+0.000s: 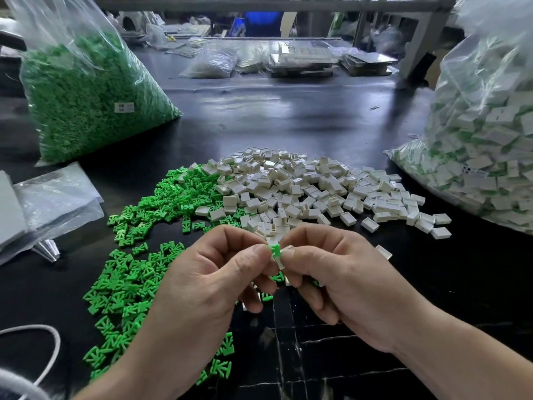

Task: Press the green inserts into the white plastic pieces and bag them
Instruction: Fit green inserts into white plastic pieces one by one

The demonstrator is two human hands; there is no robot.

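— Where are the hands?
— Just nearer than the white heap (302,189). The left hand (202,272) pinches a green insert (274,251), and the right hand (340,272) pinches a white piece (288,248). The two parts touch.
— The filled bag (490,125)?
— Right of the heap, on the counter (288,116).

The black worktable (288,116) carries a heap of white plastic pieces (302,186) at its centre. Loose green inserts (138,255) touch that heap and spread from 10 down to 7 o'clock. A bulging clear bag of green inserts (86,90) stands at 10 o'clock, and a clear bag of white pieces (484,145) with green showing inside sits at 3 o'clock. Flat plastic bags (57,197) lie at 9 o'clock, a white cord (57,342) at 8 o'clock, and a small clear bag (210,64) and stacked trays (302,57) at 12 o'clock.
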